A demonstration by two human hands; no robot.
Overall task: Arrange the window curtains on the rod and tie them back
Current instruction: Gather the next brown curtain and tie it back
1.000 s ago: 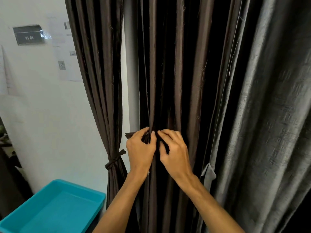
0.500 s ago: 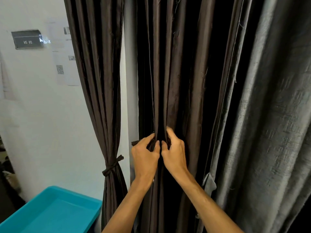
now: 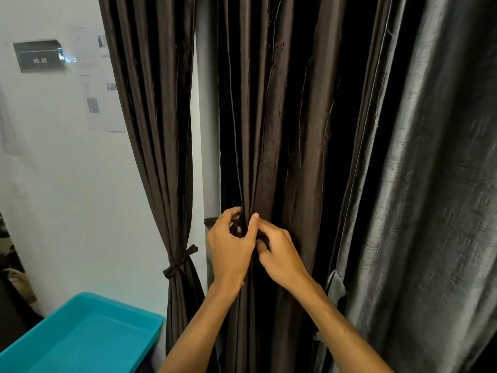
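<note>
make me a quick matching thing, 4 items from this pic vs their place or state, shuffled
1 left brown curtain
2 middle brown curtain
3 grey curtain
4 teal tray

a hangs loose, far right
b bottom left corner
c gathered between left hand and right hand
d tied with a sash, beside the wall

Pairs: 1-d, 2-c, 3-a, 4-b

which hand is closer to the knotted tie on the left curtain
Left. The left hand, at the middle curtain, is just right of the knotted tie, slightly higher; the right hand lies beyond it, farther right.
</note>
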